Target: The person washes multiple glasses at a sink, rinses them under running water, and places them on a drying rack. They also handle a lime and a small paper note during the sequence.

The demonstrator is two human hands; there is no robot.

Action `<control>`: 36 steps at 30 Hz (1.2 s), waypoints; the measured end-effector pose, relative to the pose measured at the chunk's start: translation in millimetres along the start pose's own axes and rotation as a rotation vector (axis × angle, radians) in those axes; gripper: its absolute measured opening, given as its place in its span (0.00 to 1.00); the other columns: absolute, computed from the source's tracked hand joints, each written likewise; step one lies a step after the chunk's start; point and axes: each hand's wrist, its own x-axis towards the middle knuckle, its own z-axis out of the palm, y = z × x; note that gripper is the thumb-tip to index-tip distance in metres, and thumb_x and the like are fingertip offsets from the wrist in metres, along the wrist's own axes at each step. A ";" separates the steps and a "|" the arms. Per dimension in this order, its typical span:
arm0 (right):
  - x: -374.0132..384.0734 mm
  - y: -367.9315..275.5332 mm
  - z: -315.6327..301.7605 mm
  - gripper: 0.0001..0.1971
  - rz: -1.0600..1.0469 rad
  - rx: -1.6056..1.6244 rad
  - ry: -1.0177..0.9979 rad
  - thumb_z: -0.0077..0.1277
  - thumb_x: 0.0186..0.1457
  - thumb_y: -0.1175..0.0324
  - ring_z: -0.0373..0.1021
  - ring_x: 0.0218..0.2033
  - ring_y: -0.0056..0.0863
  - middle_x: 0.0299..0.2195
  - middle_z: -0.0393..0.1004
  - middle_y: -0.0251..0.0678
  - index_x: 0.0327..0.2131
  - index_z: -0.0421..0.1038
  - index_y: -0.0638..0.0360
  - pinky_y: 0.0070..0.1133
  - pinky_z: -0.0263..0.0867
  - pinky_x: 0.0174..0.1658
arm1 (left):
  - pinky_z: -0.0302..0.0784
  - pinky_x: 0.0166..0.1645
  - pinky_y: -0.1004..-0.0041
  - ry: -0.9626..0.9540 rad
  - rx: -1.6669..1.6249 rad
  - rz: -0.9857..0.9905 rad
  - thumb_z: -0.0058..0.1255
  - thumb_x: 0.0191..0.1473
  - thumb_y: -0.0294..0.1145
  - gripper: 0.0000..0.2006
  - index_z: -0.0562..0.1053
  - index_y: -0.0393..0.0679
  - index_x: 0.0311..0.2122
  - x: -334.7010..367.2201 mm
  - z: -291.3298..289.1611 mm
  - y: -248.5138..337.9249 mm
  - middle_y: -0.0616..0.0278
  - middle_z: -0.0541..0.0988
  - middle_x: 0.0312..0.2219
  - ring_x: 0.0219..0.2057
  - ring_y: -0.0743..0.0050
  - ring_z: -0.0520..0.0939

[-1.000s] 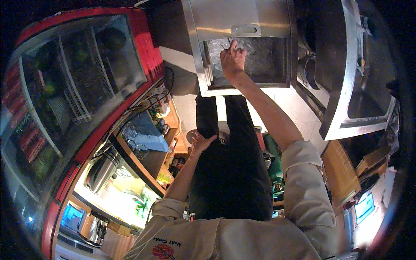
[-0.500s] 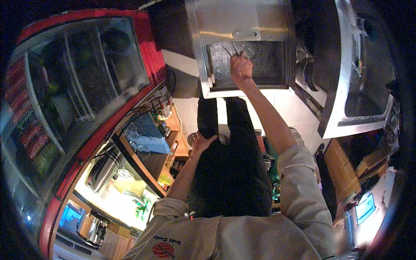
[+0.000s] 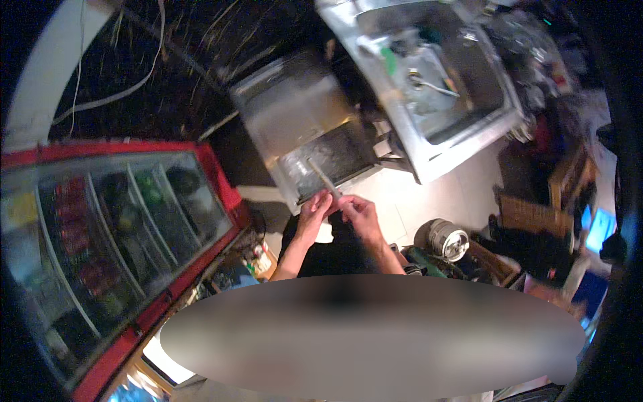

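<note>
A slim pale stick (image 3: 323,175), blurred by motion, slants up and left from between my hands. My left hand (image 3: 313,213) is closed, its fingertips at the stick's lower end. Beside it, my right hand (image 3: 362,216) pinches the same end with bent fingers. What kind of stick it is cannot be made out. Just beyond the hands stands a stainless-steel ice bin (image 3: 298,104), its hatch raised. Clear ice (image 3: 301,179) shows in the dark opening, behind the stick.
A steel sink (image 3: 418,164) holding several things stands at the far right. On the left is a red-framed glass-door fridge (image 3: 224,177). A round metal keg (image 3: 447,240) sits on the tiled floor (image 3: 402,201) to the right. A grey blur covers the lower middle.
My right hand has come out of the ice bin toward me, bringing the stick. My left hand has left my knee and joined it. The whole view has tilted and shifted.
</note>
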 end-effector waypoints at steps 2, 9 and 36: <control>-29.9 -8.3 4.0 0.10 -0.022 -0.001 0.073 0.52 0.56 0.64 0.61 0.20 0.10 0.20 0.70 0.24 0.32 0.76 0.61 0.13 0.57 0.22 | 0.72 0.49 0.70 -0.104 -0.032 -0.071 0.49 0.57 0.43 0.20 0.69 0.43 0.51 -2.1 15.4 19.5 0.60 0.75 0.44 0.44 0.70 0.77; -157.1 -2.0 40.5 0.19 -0.224 0.453 0.534 0.57 0.52 0.69 0.70 0.35 0.19 0.37 0.74 0.33 0.46 0.66 0.64 0.18 0.69 0.36 | 0.72 0.46 0.73 -0.455 0.171 -0.226 0.50 0.57 0.36 0.18 0.68 0.36 0.48 -63.0 39.9 28.1 0.60 0.76 0.38 0.41 0.72 0.77; -866.5 137.7 141.0 0.15 -0.384 0.095 3.226 0.57 0.51 0.63 0.75 0.24 0.25 0.25 0.77 0.37 0.35 0.72 0.67 0.19 0.70 0.30 | 0.72 0.48 0.65 -2.424 1.855 0.102 0.55 0.49 0.49 0.25 0.74 0.35 0.44 -311.9 46.4 -293.4 0.46 0.78 0.39 0.43 0.55 0.79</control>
